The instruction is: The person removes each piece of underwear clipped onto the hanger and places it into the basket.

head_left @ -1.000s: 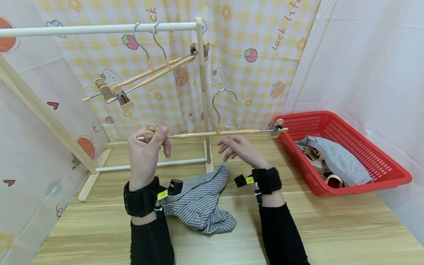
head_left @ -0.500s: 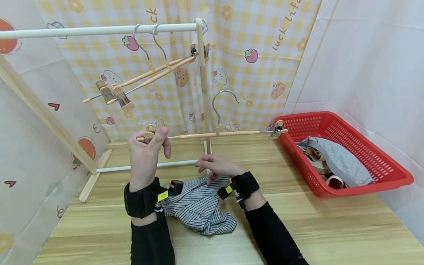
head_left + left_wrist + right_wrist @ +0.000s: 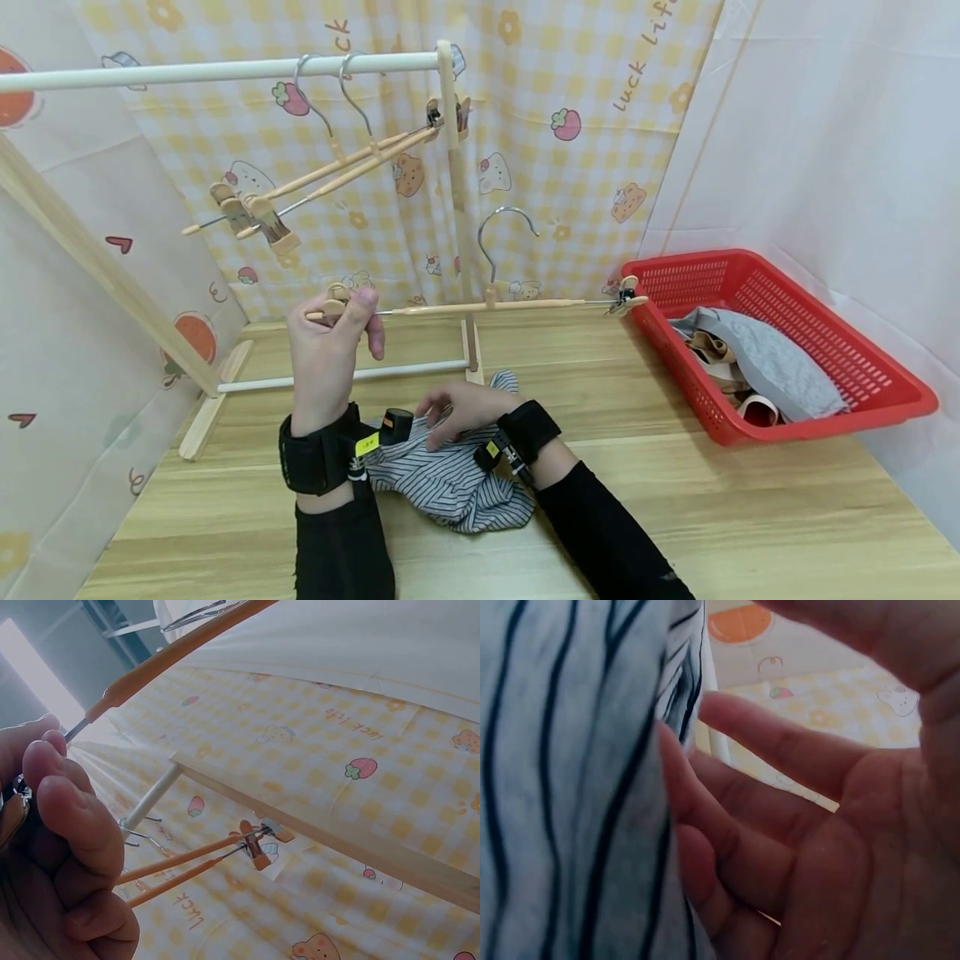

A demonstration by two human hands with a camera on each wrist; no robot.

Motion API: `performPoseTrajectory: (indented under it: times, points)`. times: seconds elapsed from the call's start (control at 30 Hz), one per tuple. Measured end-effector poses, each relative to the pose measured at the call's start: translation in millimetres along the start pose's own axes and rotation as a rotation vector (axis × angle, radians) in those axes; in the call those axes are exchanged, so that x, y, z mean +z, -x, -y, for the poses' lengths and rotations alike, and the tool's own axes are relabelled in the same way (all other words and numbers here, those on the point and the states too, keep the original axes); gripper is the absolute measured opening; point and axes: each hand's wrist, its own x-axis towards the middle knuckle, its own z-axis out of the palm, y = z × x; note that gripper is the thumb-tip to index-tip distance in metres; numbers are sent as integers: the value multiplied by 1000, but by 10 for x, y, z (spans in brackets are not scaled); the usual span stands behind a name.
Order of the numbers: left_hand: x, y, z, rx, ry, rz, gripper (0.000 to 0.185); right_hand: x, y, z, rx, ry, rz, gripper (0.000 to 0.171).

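Observation:
My left hand point(image 3: 326, 358) grips the left end of a clip hanger point(image 3: 525, 305), holding it level above the table with its metal hook upward. In the left wrist view the hanger's bar point(image 3: 176, 664) runs out past my curled fingers. The clip at the far right end point(image 3: 624, 296) hangs near the red basket. Below, a crumpled striped garment point(image 3: 457, 492) lies on the table, partly hidden by my left wrist band. My right hand point(image 3: 468, 407) is over its upper part, thumb and fingers apart. In the right wrist view the fingertips meet the striped cloth point(image 3: 570, 780).
A rack with a white top rail point(image 3: 187, 72) stands at the back left. Two more clip hangers point(image 3: 360, 171) hang from it near its right post point(image 3: 456, 192). At the right, a red basket point(image 3: 817, 337) holds grey and brown folded items. A patterned curtain closes the back.
My right hand has moved left and down from below the hanger's bar onto the striped garment. The left hand and its hanger have stayed nearly still.

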Motion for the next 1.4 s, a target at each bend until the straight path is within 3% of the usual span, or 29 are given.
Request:
performPoseTrajectory:
  times: [0.17,0.33,0.57,0.83,1.07,1.4]
  points:
    - [0,-2,1,6,4,-3,52,-19,5,-6,-18,41,40,41]
    - [6,-9,-1,8,8,-5,49,-2,-14,-10,-22,165,64,32]
    - [0,-9,3,15,13,-15,47,64,-62,-21,-11,256,61,24]
    - [-16,-7,15,24,19,-19,47,-21,-13,-42,-77,218,46,13]
    - [-9,-6,5,22,12,-30,49,-239,137,-30,-148,195,-80,8]
    - [-3,-7,-5,18,27,-35,50,-601,460,3,-228,-43,-216,14]
